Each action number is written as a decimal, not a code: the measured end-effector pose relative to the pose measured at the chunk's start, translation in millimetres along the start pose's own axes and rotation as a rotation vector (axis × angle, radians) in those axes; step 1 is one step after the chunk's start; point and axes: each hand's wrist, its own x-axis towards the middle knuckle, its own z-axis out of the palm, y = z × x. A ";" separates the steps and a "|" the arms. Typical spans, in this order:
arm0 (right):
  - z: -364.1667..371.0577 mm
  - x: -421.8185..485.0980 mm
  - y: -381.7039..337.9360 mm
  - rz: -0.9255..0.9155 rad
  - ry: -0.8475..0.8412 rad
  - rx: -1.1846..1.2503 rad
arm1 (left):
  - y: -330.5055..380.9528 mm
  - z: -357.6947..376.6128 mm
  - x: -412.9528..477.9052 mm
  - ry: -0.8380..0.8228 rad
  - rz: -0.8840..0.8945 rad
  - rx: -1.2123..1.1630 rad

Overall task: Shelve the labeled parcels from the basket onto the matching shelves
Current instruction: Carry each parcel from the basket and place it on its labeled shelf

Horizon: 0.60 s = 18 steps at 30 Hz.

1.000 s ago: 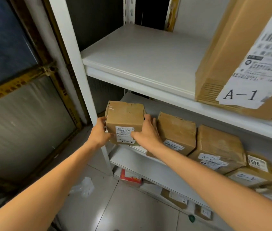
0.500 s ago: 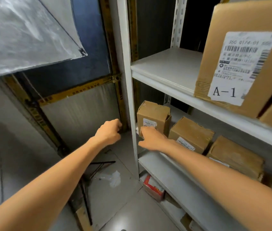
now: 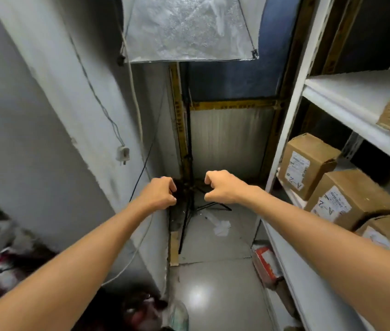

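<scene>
Nearest A-2 parcel (image 3: 306,166) standing on the middle shelf (image 3: 294,199), just right of the white upright (image 3: 285,130); labelled face turned out toward the aisle, long axis roughly upright with a slight lean, A-2 mark upturned from this side. Further right of the upright, a second A-2 parcel (image 3: 349,199) close beside the first, then a third parcel (image 3: 389,235), label blurred. Left of the upright and well apart from every parcel, right hand (image 3: 222,187) nearer, left hand (image 3: 161,195) beyond it, both in mid-air, fingers loosely curled, pinching nothing. Shelved parcels thus off to the right of both hands. No basket in view; likely a turn away to fetch the next parcel. Behind the hands, left of the upright, a black light stand (image 3: 189,211).
</scene>
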 end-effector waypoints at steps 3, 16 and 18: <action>27.8 0.8 -50.7 -0.154 -0.097 -0.020 | -49.2 -6.4 -53.5 0.030 -0.137 -0.069; 149.1 -59.5 -333.2 -0.754 -0.369 -0.247 | -227.7 -36.5 -346.9 0.259 -0.719 -0.183; 174.8 -91.0 -378.4 -0.837 -0.385 -0.267 | -247.0 -34.0 -405.5 0.229 -0.792 -0.217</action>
